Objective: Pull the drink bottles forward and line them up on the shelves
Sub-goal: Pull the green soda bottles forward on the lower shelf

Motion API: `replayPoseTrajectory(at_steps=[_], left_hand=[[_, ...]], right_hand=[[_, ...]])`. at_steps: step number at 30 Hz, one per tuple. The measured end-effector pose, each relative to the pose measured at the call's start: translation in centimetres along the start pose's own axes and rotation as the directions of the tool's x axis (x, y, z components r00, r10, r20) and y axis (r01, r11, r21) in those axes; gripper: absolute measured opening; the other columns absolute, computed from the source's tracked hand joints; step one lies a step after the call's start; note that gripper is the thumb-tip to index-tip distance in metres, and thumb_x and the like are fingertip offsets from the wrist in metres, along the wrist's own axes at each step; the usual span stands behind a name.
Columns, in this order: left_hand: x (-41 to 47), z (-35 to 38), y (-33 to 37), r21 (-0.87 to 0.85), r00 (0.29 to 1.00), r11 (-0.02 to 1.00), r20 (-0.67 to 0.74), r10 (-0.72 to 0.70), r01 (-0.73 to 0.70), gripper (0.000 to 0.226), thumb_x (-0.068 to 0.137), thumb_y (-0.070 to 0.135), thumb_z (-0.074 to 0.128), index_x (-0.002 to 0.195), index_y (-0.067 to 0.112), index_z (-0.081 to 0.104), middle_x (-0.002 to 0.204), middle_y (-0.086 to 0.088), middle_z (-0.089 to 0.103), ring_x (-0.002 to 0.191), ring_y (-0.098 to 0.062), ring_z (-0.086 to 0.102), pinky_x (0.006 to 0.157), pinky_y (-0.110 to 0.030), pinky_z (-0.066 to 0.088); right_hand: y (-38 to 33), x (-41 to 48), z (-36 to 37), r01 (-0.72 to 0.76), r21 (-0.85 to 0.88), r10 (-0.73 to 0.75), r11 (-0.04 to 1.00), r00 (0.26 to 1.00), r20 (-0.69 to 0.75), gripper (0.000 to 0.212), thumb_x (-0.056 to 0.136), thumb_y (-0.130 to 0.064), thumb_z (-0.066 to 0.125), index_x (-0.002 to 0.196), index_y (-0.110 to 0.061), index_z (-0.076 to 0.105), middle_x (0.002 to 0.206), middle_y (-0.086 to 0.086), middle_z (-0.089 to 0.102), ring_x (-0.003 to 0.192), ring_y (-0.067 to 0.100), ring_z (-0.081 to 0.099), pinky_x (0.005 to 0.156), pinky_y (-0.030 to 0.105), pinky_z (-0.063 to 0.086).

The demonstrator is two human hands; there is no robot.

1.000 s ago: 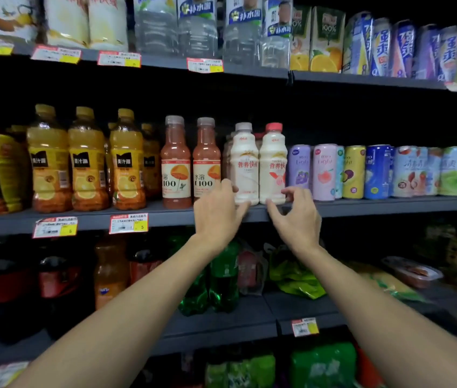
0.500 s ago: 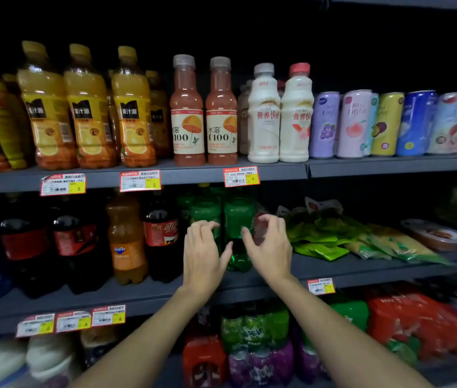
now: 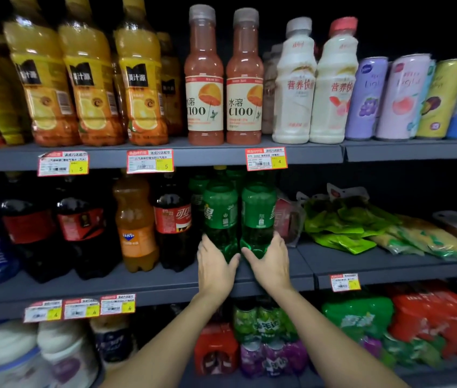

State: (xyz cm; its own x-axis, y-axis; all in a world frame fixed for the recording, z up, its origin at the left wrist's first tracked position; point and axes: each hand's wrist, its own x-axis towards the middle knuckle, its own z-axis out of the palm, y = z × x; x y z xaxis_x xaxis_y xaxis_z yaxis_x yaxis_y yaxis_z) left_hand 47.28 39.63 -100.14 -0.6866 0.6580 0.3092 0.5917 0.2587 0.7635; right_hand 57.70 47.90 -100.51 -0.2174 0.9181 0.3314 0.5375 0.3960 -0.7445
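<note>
**Gripping two green bottles on the middle shelf (image 3: 137, 281)**

Both hands reached in at the base of a pair of green soda bottles standing side by side, touching, a little back from the shelf's front edge. The left hand (image 3: 216, 264) cupped the left green bottle (image 3: 220, 217), fingers curled round its outer side and thumb lying across the front. The right hand (image 3: 270, 261) mirrored it on the right green bottle (image 3: 258, 217), fingers wrapped round the outer side and thumb pointing inward. The two thumbs almost met between the bottles. The green labels carried white writing, too blurred to read. More green bottles stood behind in the dark.

Just left stood a cola bottle (image 3: 172, 219) with a red label in white Chinese characters, then an orange bottle (image 3: 135, 222) marked "FANTA". Green snack packets (image 3: 339, 225) lay to the right.

On the shelf above, orange juice bottles (image 3: 140, 79) bore black patches reading "美汁源". Beside them were two pink bottles (image 3: 205, 79) labelled "水溶 C100", then white bottles (image 3: 294, 85) with red "营养快", then pastel cans (image 3: 367, 99). Price tags (image 3: 150, 161) on that shelf's edge showed 5, 5 and 4 on yellow squares.
</note>
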Motion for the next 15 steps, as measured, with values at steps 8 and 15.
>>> replayPoseTrajectory(at_steps=[8, 15], left_hand=[[0.5, 0.6, 0.7, -0.023, 0.991, 0.995, -0.087, -0.097, 0.095, 0.094, 0.085, 0.042, 0.076, 0.149, -0.004, 0.026, 0.147, -0.021, 0.041, 0.138, -0.033, 0.037, 0.113, -0.040, 0.034], [-1.5, 0.3, -0.1, -0.032, 0.994, 0.999, -0.110, -0.024, 0.021, 0.091, 0.085, 0.043, 0.075, 0.150, 0.000, 0.027, 0.146, -0.016, 0.043, 0.138, -0.029, 0.036, 0.115, -0.038, 0.033]], right_hand=[[1.1, -1.9, -0.3, 0.008, 0.025, -0.005, 1.000, 0.994, -0.111, 0.097, 0.081, -0.058, 0.075, 0.151, -0.008, 0.032, 0.148, 0.009, 0.043, 0.140, 0.026, 0.036, 0.116, 0.039, 0.031], [1.2, -2.3, -1.1, 0.026, 0.046, -0.023, 0.999, 0.998, -0.064, 0.096, 0.081, -0.056, 0.076, 0.152, -0.010, 0.030, 0.148, 0.010, 0.046, 0.139, 0.027, 0.041, 0.113, 0.039, 0.037]])
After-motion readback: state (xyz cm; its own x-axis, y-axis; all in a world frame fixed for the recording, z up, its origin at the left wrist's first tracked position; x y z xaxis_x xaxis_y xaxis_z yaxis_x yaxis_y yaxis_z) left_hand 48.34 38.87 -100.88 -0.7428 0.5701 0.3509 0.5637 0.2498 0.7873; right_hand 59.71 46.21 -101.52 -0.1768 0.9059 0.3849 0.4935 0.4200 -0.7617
